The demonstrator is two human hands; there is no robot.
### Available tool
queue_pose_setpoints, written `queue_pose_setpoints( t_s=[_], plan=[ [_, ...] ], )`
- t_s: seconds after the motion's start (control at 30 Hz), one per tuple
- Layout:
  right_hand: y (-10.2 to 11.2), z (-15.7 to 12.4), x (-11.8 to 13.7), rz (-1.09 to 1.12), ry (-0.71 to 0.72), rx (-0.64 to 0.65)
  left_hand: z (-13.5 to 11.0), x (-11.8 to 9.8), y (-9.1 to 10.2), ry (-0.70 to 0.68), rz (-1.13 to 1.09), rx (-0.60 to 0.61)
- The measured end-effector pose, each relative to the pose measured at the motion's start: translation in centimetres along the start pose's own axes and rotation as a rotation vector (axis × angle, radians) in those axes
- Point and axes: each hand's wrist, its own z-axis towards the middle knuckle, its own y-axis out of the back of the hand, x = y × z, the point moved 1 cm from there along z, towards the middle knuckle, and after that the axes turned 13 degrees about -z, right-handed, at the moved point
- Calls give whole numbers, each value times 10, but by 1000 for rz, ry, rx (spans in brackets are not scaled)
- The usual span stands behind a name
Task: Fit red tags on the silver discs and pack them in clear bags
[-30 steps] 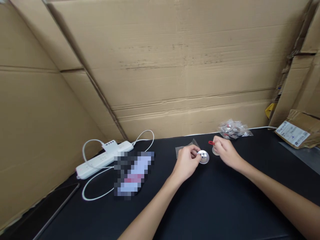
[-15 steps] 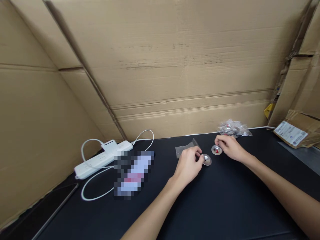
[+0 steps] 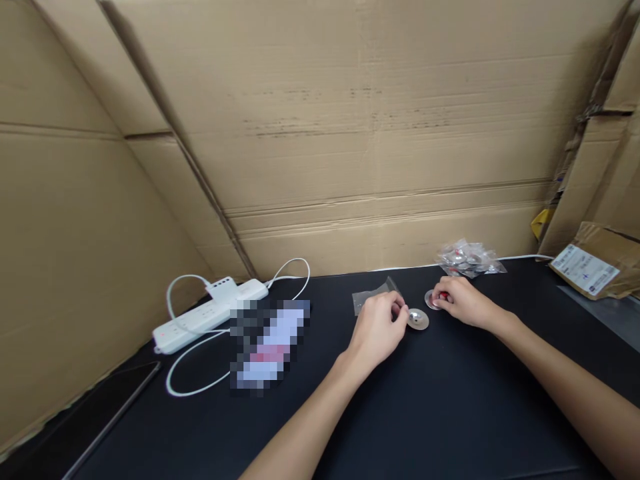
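Note:
A shallow round metal disc [image 3: 419, 320] with a small dark spot near its middle lies on the dark table. My left hand [image 3: 379, 325] is closed in a pinch at its left edge; what sits between the fingertips, if anything, is hidden. To the right and slightly farther back is a second metal disc [image 3: 430, 299], partly covered by my right hand [image 3: 463, 301]. Thumb and forefinger of that hand are closed on a small red piece [image 3: 443, 295] at this disc. A clear plastic bag [image 3: 364, 301] lies flat behind my left hand.
Several clear bags with metal and red parts [image 3: 470, 257] lie at the back. Left stand a white power strip [image 3: 193, 325] with cables, a pixelated object [image 3: 275, 343] and a dark flat panel [image 3: 110, 420]. A labelled brown package [image 3: 590, 263] is right; cardboard walls [image 3: 350, 147] enclose the table.
My right hand has lowered its fingers onto the red piece on the farther disc, covering more of it. The nearer disc shows slightly more beside my left fingertips. The view has shifted slightly.

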Motion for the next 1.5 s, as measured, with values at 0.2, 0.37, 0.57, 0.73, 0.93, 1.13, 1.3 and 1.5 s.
queue_pose_setpoints(
  t_s=[0.2, 0.37, 0.57, 0.73, 0.93, 1.13, 1.3, 1.5],
  plan=[
    [-3, 0, 10, -77, -19, -96, 0, -2, 0, -3, -4, -2],
    [-3, 1, 9, -39, -92, -142, 0, -2, 1, -4, -16, -2],
    [-6, 1, 8, 54, -124, -177, 0, -3, 1, -17, -2, -4],
    [1, 5, 8, 242, -229, -249, 1, -4, 1, -12, -18, -15],
    [13, 3, 0, 178, -96, -80, 0, -4, 2, -12, -9, -18],
    [28, 0, 4, -27, -39, -24, 0, -4, 2, -22, -1, -15],
    [26, -7, 8, -103, -101, 91, 0, -4, 2, -13, -6, -8],
    [8, -7, 10, -31, 1, 128, -1, -4, 1, -18, 4, 4]
  ],
)
